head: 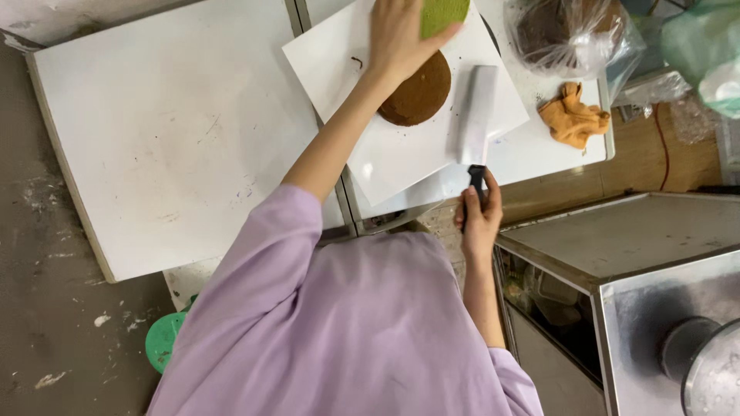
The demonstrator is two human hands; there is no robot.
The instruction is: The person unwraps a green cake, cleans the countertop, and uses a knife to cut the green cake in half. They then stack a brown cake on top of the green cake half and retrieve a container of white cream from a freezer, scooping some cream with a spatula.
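Left hand [397,35] gripping green cake layer [441,14] over brown cake round [420,91] on white board [385,154], right hand [479,219] clasping wide knife [478,115] beside it, orange cloth [572,117], bagged cake [566,31], white table [169,154], steel counter [632,231] alongside.

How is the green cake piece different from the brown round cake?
The green cake piece is held up in the left hand, while the brown round cake lies flat on the white board. The green cake piece is bright green; the brown round cake is dark brown. Only a small part of the green one shows; more of the brown one shows. Both look spongy.
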